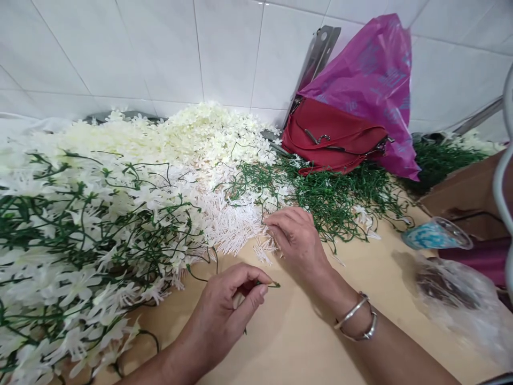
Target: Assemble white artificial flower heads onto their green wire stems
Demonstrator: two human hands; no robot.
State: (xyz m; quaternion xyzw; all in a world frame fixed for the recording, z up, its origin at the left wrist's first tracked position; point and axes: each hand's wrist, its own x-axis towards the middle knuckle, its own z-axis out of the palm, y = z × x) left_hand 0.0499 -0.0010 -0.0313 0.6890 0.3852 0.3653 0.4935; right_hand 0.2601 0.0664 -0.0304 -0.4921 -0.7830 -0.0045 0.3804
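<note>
- Left hand (234, 305): pinching green stem (274, 285), tip projecting, presumably for access.
- Right hand (295, 235): one o'clock from left, beside white sticks (232, 227) heaped seemingly within reach; grip unclear.

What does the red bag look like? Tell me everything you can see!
The red bag looks like soft leather. A red strap loops across its front, a curved metal piece sits near the middle, and dark metal fittings show at both ends. It slumps, tilted, against a purple plastic bag, with green stems along its lower edge. What's inside is hidden.
</note>
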